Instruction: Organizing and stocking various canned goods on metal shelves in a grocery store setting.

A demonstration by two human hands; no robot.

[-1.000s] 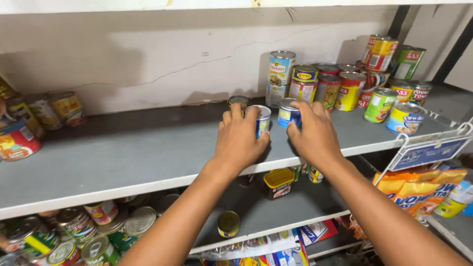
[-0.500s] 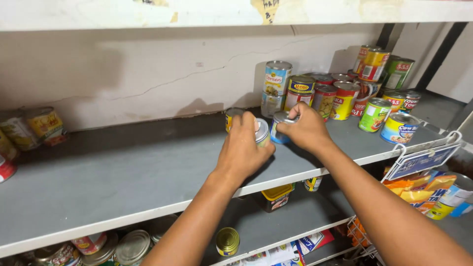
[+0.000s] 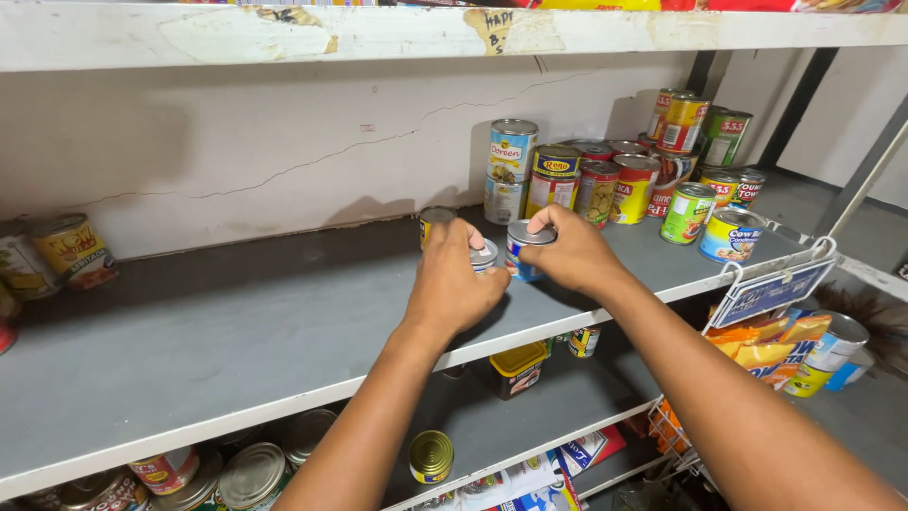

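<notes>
Gripping a small blue-labelled tin can with a silver lid (image 3: 522, 252), my right hand (image 3: 572, 254) closes its fingers over the rim, while my left hand (image 3: 456, 284) wraps around a second short silver-topped tin (image 3: 484, 254) just beside it; the two cans stand close together, upright, on the grey painted shelf board (image 3: 236, 350), near its middle. Behind my left fingers a yellow-labelled tin (image 3: 433, 220) stands partly hidden. Further right along the same shelf a cluster of tall and short cans with red, yellow and green labels (image 3: 624, 175) stands against the cracked white wall (image 3: 246, 151). At the far left edge a yellow-orange can (image 3: 74, 248) stands well apart. On the lower shelf I see a yellow-lidded tub (image 3: 516, 367) and a gold-topped tin (image 3: 431, 456)
</notes>
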